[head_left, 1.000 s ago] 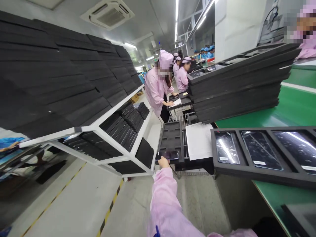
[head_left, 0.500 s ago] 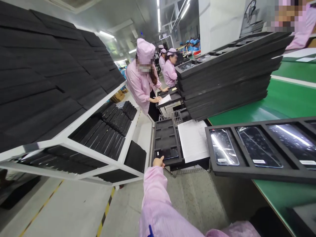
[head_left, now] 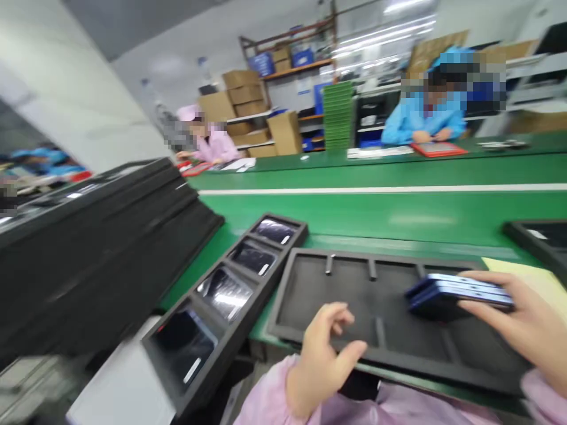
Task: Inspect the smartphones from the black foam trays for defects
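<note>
My right hand [head_left: 525, 310] grips a small stack of phones [head_left: 452, 295], dark slabs with bluish, shiny edges, between thumb and fingers. The stack is held tilted over a black foam tray [head_left: 310, 289] with short dividers. No phones show in the tray's visible slots. Near that tray's front left, my left hand [head_left: 325, 357] is open, its fingers curled and thumb apart, with nothing in it. On its left stands a narrower foam tray [head_left: 241, 333] holding several phones [head_left: 225, 292] with white labels, one per slot.
A tall stack of black foam trays [head_left: 97, 260] leans at the left. Yellow paper [head_left: 531, 277] lies at the right by another tray [head_left: 522, 236]. Across the green bench [head_left: 398, 212], a person in blue [head_left: 425, 118] and one in pink [head_left: 217, 144] sit working.
The view has swung right, from the rack and cart to the green bench. A hand was at a phone in a tray on the cart; now both hands are over the bench, the right holding phones.
</note>
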{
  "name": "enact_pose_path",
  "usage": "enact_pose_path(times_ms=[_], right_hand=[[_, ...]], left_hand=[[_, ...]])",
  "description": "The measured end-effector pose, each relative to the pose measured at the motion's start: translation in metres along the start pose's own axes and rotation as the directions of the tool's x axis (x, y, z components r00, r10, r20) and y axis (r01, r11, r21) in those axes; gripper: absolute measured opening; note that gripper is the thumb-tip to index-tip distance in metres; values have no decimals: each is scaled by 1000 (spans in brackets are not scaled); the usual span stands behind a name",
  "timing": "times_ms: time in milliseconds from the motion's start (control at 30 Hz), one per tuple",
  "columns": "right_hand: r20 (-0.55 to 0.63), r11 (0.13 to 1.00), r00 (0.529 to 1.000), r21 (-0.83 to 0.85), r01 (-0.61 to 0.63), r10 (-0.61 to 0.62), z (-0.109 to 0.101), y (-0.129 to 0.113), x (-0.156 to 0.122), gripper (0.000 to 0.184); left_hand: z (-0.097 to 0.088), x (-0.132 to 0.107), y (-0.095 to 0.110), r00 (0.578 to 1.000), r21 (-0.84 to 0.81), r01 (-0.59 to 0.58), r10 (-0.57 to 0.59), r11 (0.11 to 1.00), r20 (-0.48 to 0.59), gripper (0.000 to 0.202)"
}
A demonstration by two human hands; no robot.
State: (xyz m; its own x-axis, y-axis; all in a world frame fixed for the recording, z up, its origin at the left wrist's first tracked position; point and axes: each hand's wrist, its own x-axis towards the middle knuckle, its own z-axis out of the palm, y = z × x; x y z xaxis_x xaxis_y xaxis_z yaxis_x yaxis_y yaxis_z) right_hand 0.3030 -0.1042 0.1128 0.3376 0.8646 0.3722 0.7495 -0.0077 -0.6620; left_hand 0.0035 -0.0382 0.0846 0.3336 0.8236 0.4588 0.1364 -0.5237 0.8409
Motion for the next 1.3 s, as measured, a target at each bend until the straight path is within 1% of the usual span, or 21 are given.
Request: enact_pose_path(times_ms=[67, 133, 200, 233, 300, 333, 433, 500, 567, 633, 667, 733, 900, 967, 1000, 1067, 1133, 1200, 1233, 1267, 1300], right_hand=[[1, 997, 1000, 81, 0, 0, -6, -4, -10, 33], [13, 978, 999, 206, 34, -38, -2, -12, -17, 27], [-7, 954, 997, 291, 70, -71, 2, -17, -23, 20], [-36, 944, 996, 320, 84, -76, 1, -18, -27, 17], [-74, 919, 993, 378, 110, -88, -6, -13, -35, 16], [-66, 900, 993, 420, 117, -98, -11, -8, -38, 21], [46, 826, 997, 563, 26, -63, -26, 7, -39, 41], [155, 789, 985, 596, -150, 71, -25, 14, -28, 51], [266, 781, 939, 529, -332, 219, -11, 18, -14, 49], [315, 810, 896, 404, -424, 312, 10, 19, -2, 49], [307, 828, 883, 337, -449, 354, 21, 19, 2, 50], [274, 835, 857, 231, -499, 436, 37, 20, 4, 57], [399, 740, 753, 225, -634, 524, 39, 22, 2, 70], [427, 707, 739, 269, -654, 522, 36, 18, 6, 74], [430, 701, 741, 285, -653, 515, 35, 15, 9, 76], [432, 712, 755, 299, -636, 494, 35, 10, 15, 78], [440, 708, 760, 319, -629, 477, 36, 5, 19, 81], [483, 647, 741, 384, -659, 467, 35, 4, 18, 83], [519, 604, 724, 417, -678, 454, 34, 5, 16, 85], [563, 568, 706, 440, -696, 430, 32, 7, 14, 88], [600, 544, 690, 448, -710, 405, 30, 9, 12, 93]], left_hand=[[52, 36, -6, 941, 77, -23, -5, 997, 340, 70], [93, 60, -13, 833, 121, -84, 4, 989, 553, 88], [119, 73, -17, 743, 72, -131, 50, 989, 668, 76], [126, 77, -17, 717, 33, -147, 84, 989, 692, 63], [129, 86, -10, 666, -26, -211, 164, 977, 728, 38], [126, 93, -4, 621, -42, -280, 215, 959, 754, 31], [114, 118, 20, 401, -37, -594, 336, 804, 852, 29], [110, 134, 31, 246, -15, -761, 310, 649, 918, 26], [113, 143, 35, 120, -23, -847, 233, 531, 965, 23], [118, 144, 31, 45, -52, -869, 185, 492, 982, 22], [121, 143, 28, 41, -55, -869, 182, 491, 982, 22], [126, 137, 21, 88, -26, -869, 205, 494, 975, 22], [134, 120, 3, 357, 176, -887, 394, 427, 847, 22], [137, 117, -3, 458, 254, -859, 447, 445, 768, 23], [138, 118, -5, 490, 270, -841, 448, 468, 748, 23], [138, 124, -7, 507, 260, -814, 416, 520, 755, 25], [137, 133, -8, 461, 200, -808, 383, 554, 800, 27], [136, 139, -11, 427, 150, -794, 365, 589, 828, 30], [137, 140, -13, 443, 147, -775, 362, 615, 820, 32], [138, 137, -17, 495, 170, -738, 352, 653, 794, 35], [141, 133, -22, 584, 220, -675, 327, 705, 743, 41]])
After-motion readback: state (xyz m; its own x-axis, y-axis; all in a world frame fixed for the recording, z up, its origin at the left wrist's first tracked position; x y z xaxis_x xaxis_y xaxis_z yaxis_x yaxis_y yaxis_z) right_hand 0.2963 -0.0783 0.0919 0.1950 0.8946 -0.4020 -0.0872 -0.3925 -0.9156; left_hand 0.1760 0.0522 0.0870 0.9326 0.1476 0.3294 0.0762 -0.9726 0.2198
